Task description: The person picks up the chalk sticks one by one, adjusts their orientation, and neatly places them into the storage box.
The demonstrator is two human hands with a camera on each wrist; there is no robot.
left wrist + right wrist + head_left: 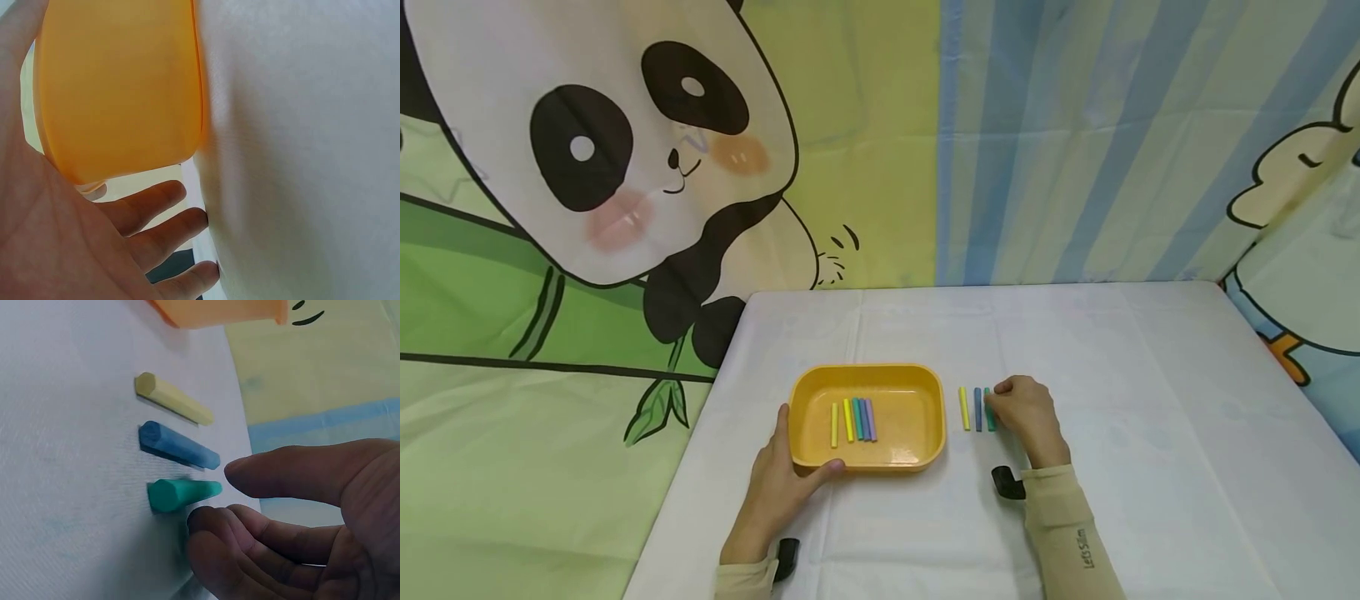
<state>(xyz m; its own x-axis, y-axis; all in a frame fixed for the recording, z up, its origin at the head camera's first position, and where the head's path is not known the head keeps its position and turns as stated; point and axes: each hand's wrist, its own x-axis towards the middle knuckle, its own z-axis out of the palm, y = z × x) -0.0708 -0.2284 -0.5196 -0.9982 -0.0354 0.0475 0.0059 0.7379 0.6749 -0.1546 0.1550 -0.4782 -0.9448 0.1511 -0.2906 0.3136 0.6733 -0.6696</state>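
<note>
My left hand (pixel 780 482) holds the near left corner of a yellow-orange plastic tray (pixel 917 454), thumb along the front wall and index finger up the left side. The other fingers spread below the tray wall (pixel 125 94) in the left wrist view. Inside the tray lie several chalk sticks, among them a yellow one (pixel 834 425) and a purple one (pixel 871 421). To the right, my right hand (pixel 1026 412) is at a green chalk stick (pixel 178 494) on the table, thumb and fingertips parted on either side of it. Beside that lies a blue chalk stick (pixel 178 445), then a yellow chalk stick (pixel 175 400).
A white cloth covers the table (pixel 1150 467). Behind it hangs a curtain (pixel 865 167) printed with a panda and blue stripes. Black wrist devices (pixel 1009 483) sit at both sleeve cuffs. The tray stands just left of the loose chalk row.
</note>
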